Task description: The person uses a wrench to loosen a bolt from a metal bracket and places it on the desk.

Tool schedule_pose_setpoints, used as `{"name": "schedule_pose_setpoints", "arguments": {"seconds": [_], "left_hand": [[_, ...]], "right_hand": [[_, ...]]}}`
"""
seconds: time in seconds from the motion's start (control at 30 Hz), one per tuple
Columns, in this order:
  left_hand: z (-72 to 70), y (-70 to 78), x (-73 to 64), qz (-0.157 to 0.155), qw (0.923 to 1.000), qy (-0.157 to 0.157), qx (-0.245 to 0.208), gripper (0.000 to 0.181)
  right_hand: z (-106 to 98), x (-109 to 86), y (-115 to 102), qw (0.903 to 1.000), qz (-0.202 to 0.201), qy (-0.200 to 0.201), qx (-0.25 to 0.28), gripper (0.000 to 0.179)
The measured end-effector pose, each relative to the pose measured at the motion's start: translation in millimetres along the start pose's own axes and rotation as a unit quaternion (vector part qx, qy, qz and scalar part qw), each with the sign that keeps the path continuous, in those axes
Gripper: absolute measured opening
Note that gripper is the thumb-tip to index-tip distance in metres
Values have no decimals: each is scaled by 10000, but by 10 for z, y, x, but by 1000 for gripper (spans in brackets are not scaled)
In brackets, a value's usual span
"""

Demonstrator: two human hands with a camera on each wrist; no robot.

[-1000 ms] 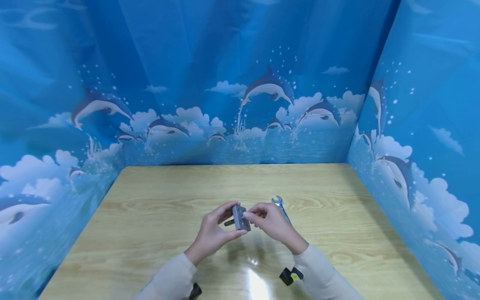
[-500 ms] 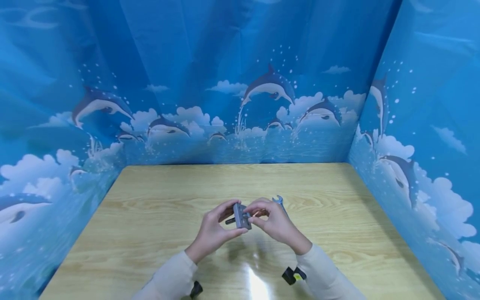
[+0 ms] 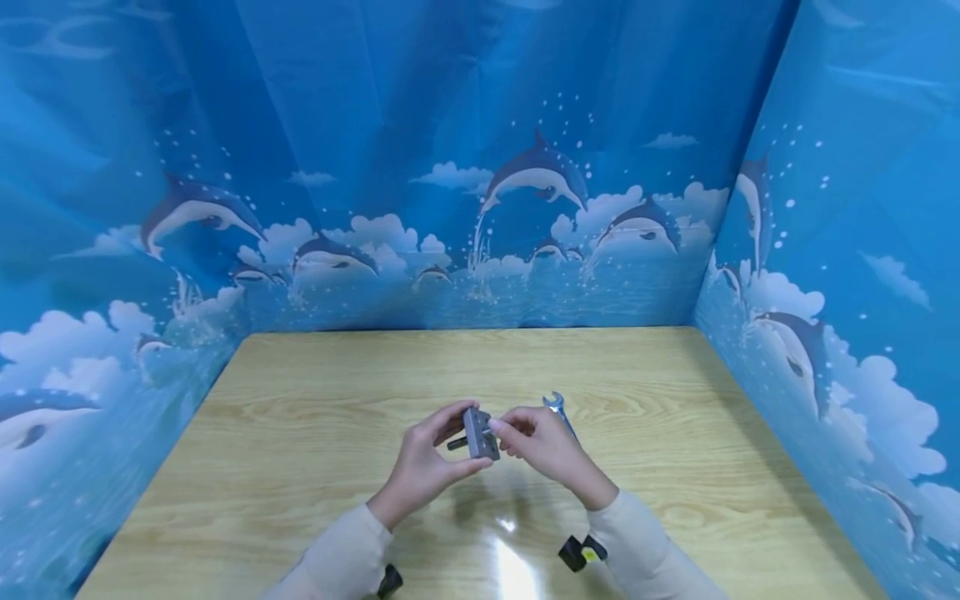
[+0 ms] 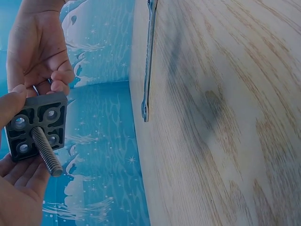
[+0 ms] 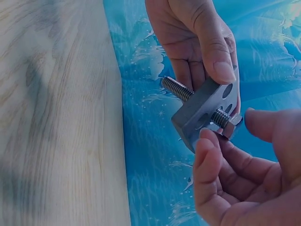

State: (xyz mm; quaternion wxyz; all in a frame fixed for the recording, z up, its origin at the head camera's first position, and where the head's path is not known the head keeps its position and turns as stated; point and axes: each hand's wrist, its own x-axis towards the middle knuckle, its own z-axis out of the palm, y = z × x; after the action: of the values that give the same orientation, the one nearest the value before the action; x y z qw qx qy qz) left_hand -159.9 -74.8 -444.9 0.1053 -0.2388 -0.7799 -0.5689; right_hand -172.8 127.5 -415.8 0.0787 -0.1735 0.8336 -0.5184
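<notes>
My left hand grips a grey square plate by two opposite edges, thumb on one and fingers on the other, above the table. Ribs and several holes show on the plate's back in the left wrist view. A hex bolt passes through its middle, the long threaded end sticking out of the ribbed side. On the smooth side, the bolt's head stands off the plate with a short length of thread between. My right hand has its curled fingers and thumb around that head, the thumb tip close beside it.
An open-ended wrench lies on the wooden table, just beyond the right hand and partly hidden by it. Blue dolphin-print curtains enclose the back and sides of the table.
My right thumb and fingers have shifted at the bolt head, spreading at half a second ago and drawing in again now. The left hand and plate stay nearly in place.
</notes>
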Motion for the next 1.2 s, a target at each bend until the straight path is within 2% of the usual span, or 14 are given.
{"name": "schedule_pose_setpoints", "arguments": {"seconds": [0.17, 0.37, 0.5, 0.63, 0.8, 0.9, 1.2], "left_hand": [[-10, -7, -5, -3, 10000, -32, 53, 72], [-25, -8, -13, 38, 10000, 2, 34, 71], [-32, -6, -15, -3, 10000, -15, 13, 71], [-32, -11, -19, -66, 10000, -51, -18, 70], [-25, -17, -23, -10, 10000, -25, -10, 71], [-23, -24, -25, 46, 10000, -19, -37, 71], [-8, -33, -24, 115, 9999, -49, -62, 72]], "right_hand": [[8, 20, 6, 9999, 77, -17, -118, 33], [0, 24, 20, 9981, -442, 0, -421, 21], [-9, 8, 11, 9970, -712, 22, -302, 27], [-12, -3, 13, 9969, -757, 10, -213, 29], [-19, -4, 24, 9971, -706, -125, -243, 30], [-17, -4, 26, 9977, -630, -73, -233, 31], [-2, 20, 29, 9999, 61, -45, -67, 35]]}}
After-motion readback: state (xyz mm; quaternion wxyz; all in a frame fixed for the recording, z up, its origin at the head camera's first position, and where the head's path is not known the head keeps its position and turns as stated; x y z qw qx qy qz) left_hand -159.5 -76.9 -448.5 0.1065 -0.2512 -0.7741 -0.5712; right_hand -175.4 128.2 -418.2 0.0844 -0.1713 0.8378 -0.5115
